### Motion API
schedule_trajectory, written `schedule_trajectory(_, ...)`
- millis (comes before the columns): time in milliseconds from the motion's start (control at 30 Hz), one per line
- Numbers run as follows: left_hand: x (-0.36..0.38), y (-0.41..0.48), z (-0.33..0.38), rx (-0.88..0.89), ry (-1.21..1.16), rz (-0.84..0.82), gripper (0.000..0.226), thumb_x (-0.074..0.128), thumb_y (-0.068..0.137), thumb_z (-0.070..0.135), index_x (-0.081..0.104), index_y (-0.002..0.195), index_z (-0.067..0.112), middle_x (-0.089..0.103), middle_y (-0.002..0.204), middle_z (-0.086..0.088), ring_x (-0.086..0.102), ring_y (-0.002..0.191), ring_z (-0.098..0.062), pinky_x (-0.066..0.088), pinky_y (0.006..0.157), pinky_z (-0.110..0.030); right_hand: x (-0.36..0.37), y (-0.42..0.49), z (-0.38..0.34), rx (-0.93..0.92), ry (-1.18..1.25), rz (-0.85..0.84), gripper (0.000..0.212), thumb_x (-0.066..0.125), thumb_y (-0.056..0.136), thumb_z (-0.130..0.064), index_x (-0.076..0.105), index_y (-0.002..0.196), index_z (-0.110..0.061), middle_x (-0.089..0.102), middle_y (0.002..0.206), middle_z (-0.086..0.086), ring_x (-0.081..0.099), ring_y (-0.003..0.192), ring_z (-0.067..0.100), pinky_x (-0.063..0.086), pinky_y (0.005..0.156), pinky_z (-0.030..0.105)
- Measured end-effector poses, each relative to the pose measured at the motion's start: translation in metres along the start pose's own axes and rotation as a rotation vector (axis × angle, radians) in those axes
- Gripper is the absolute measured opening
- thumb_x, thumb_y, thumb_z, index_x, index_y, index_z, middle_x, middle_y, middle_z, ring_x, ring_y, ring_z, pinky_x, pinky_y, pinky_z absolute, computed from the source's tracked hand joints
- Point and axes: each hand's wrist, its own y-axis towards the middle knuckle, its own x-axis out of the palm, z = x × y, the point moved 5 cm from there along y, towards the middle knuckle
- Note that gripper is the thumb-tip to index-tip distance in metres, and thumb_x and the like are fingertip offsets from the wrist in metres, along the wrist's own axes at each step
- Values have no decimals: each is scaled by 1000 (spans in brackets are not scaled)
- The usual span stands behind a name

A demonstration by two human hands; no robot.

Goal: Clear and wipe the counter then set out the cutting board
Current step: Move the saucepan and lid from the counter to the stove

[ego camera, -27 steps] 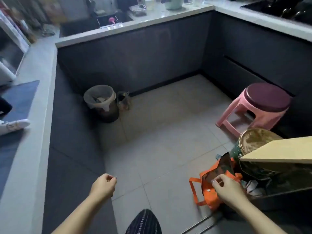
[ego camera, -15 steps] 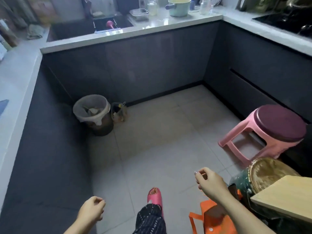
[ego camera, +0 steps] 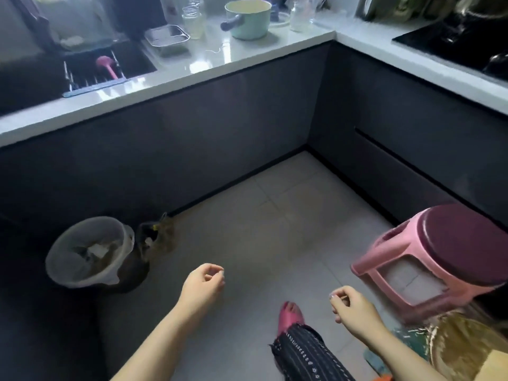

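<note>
The white counter runs along the top of the view and turns down the right side. On it stand a mint-green pot, a metal tray and glass jars. A corner of the pale wooden cutting board shows at the bottom right. My left hand hangs over the floor tiles, fingers curled, holding nothing. My right hand is loosely curled too, just left of the pink stool, with nothing in it.
A pink stool with a dark seat stands at the right. A lined trash bin and a small bag sit by the dark cabinets. The sink holds a rack and a pink utensil. A black cooktop lies top right.
My view has lifted toward the counter as I step forward. My right hand has come away from the orange bag and both hands now hang in front of me.
</note>
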Motion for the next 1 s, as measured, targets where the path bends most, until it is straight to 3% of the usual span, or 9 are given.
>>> schedule_trajectory(167, 44, 112, 99, 88, 84, -52, 9, 55, 85, 18, 63, 84, 19, 62, 67, -2, 54, 59, -14, 39, 53, -24, -48, 116, -27, 86, 83, 41, 14, 57, 85, -20, 57, 71, -21, 67, 70, 5, 66, 71, 28, 53, 78, 37)
schedule_trajectory(267, 56, 170, 137, 0, 69, -27, 14, 55, 86, 11, 62, 75, 18, 61, 68, -7, 54, 59, -19, 41, 61, -27, -87, 180, -70, 84, 88, 49, 17, 59, 83, -22, 56, 67, -23, 68, 68, 2, 68, 75, 28, 51, 77, 33)
schedule_trajectory(467, 55, 260, 206, -51, 20, 63, 15, 55, 85, 2, 62, 74, 10, 60, 63, -10, 55, 62, -24, 47, 65, -34, -160, 286, -217, -102, 130, 35, 14, 53, 88, -22, 57, 75, -23, 64, 70, -3, 64, 69, 22, 45, 62, 25)
schedule_trajectory(567, 44, 308, 234, -60, -5, 136, 15, 58, 82, -1, 64, 72, 7, 62, 58, -11, 59, 63, -25, 49, 68, -37, -183, 338, -285, -207, 120, 34, 13, 53, 88, -24, 58, 76, -28, 67, 73, -4, 67, 74, 19, 47, 65, 25)
schedule_trajectory(700, 35, 385, 284, -29, -59, 188, 16, 59, 80, -4, 65, 69, 6, 61, 42, -1, 58, 58, -23, 52, 54, -27, -199, 404, -343, -254, 46, 13, 10, 55, 87, -27, 58, 79, -32, 68, 76, -8, 67, 79, 15, 48, 69, 27)
schedule_trajectory(867, 54, 465, 377, 46, -107, 89, 12, 59, 82, 3, 67, 76, 11, 67, 58, -8, 61, 61, -24, 52, 76, -39, -235, 464, -406, -200, 7, 55, 9, 60, 83, -20, 62, 77, -27, 70, 72, 2, 69, 72, 18, 53, 79, 31)
schedule_trajectory(1000, 77, 511, 466, 179, -133, -13, 14, 57, 84, 8, 66, 81, 18, 68, 65, -3, 62, 59, -16, 48, 65, -26, -268, 510, -461, -236, -13, 103, 12, 61, 82, -22, 61, 76, -33, 71, 73, -1, 69, 73, 16, 53, 80, 32)
